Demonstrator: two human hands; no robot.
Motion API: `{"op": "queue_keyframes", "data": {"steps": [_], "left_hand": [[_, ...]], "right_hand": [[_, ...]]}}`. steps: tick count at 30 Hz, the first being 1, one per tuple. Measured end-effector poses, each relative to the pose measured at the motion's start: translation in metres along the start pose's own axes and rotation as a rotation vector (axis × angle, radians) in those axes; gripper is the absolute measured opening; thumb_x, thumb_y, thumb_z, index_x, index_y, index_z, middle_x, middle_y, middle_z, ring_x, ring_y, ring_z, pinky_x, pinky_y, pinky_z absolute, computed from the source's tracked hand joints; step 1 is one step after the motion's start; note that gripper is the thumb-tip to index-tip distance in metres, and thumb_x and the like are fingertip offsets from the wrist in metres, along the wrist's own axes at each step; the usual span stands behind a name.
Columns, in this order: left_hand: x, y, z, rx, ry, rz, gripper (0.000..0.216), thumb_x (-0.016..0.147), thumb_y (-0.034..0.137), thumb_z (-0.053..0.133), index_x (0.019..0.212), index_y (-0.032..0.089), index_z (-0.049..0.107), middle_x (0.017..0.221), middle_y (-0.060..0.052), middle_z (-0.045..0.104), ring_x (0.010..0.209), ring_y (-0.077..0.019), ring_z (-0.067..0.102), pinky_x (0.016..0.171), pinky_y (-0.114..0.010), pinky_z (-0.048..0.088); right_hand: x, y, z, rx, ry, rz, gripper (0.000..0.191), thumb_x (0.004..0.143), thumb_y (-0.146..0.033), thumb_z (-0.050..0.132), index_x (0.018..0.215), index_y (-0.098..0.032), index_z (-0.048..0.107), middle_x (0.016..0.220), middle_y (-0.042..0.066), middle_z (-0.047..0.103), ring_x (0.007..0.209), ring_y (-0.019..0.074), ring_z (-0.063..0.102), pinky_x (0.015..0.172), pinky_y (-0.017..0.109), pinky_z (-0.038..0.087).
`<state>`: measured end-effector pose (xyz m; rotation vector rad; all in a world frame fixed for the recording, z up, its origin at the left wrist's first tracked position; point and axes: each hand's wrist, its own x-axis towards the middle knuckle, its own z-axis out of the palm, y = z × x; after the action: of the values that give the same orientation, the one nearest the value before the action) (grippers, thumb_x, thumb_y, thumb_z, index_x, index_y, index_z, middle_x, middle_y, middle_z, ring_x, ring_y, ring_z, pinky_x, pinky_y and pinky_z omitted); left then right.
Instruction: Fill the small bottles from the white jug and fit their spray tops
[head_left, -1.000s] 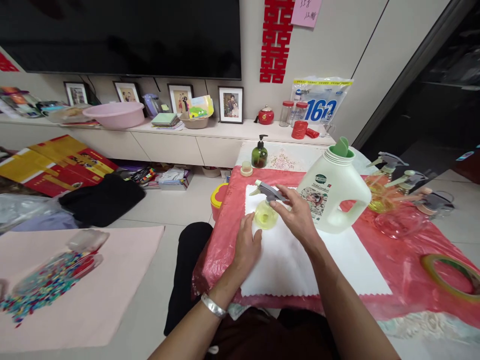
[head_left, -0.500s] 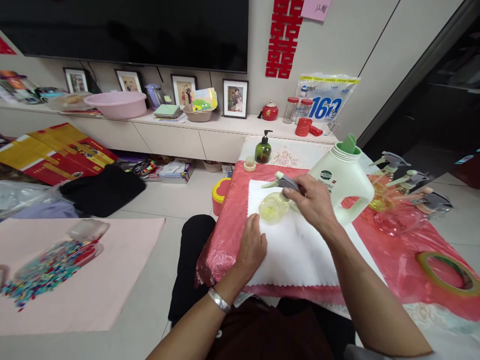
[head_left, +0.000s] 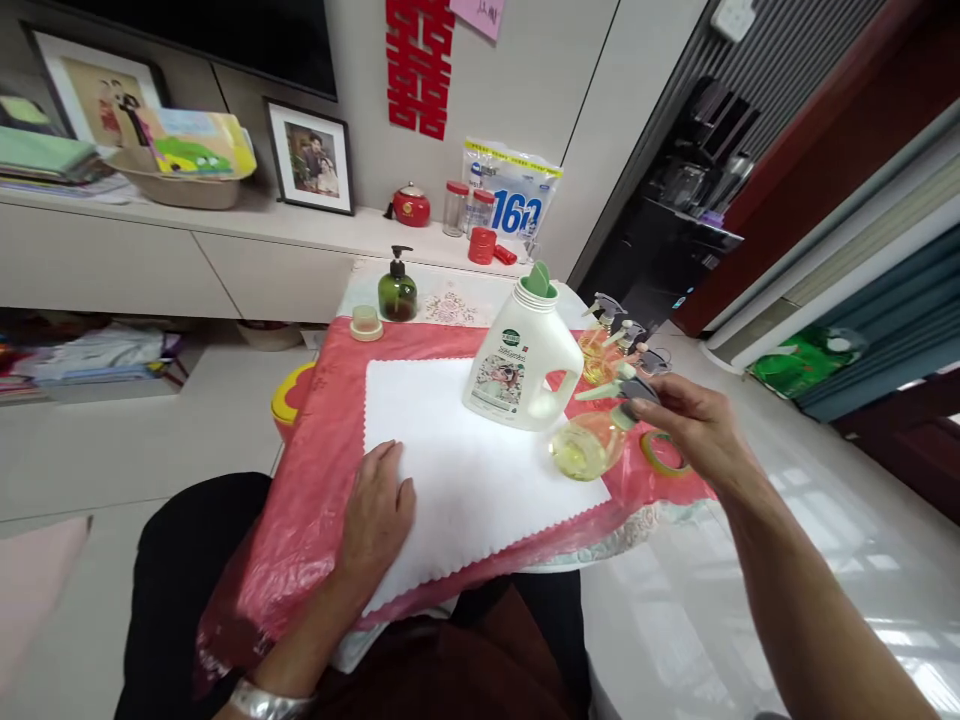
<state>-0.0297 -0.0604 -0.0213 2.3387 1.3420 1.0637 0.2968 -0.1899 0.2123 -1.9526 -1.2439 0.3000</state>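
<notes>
My right hand point(head_left: 694, 425) is closed round the grey-and-green trigger head of a clear spray bottle point(head_left: 581, 452) with pale yellow liquid in its base. The bottle is tilted at the right edge of the white cloth point(head_left: 465, 480). Flat on that cloth's left side, my left hand point(head_left: 377, 508) lies with nothing in it. A white detergent jug point(head_left: 517, 350) with an open neck and green spout stands between and beyond my hands. Behind the held bottle are several other spray bottles point(head_left: 596, 355), partly hidden.
A roll of tape point(head_left: 664, 455) lies beside my right hand on the red plastic cover point(head_left: 300, 500). A green pump bottle point(head_left: 397, 292) and a pale cap point(head_left: 366, 323) sit at the far left of the table. Beyond is a low cabinet point(head_left: 127, 255) with frames and jars.
My right hand has carried the spray bottle right, from the cloth's middle past the jug to the other spray bottles. My left hand stays on the cloth. The view has turned right.
</notes>
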Motion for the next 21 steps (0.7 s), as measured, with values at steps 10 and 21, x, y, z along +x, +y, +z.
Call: {"op": "queue_keyframes", "data": {"steps": [10,21], "left_hand": [[0.001,0.001,-0.004,-0.007,-0.025,0.004,0.039,0.094,0.022,0.042,0.129,0.013,0.055,0.130,-0.018,0.058,0.124,-0.0331,0.057,0.107,-0.053,0.052],[0.001,0.002,-0.007,-0.001,-0.037,0.010,0.038,0.094,0.025,0.042,0.128,0.016,0.056,0.131,-0.017,0.058,0.123,-0.0331,0.058,0.106,-0.053,0.052]], "right_hand": [[0.023,0.100,-0.060,-0.149,0.084,0.157,0.054,0.062,-0.063,0.077,0.089,-0.016,0.073,0.081,0.005,0.070,0.073,0.0188,0.059,0.069,0.032,0.044],[0.052,0.147,-0.061,-0.184,0.007,0.077,0.059,0.065,-0.067,0.074,0.091,-0.015,0.072,0.084,0.007,0.070,0.074,0.0170,0.058,0.071,0.032,0.047]]}}
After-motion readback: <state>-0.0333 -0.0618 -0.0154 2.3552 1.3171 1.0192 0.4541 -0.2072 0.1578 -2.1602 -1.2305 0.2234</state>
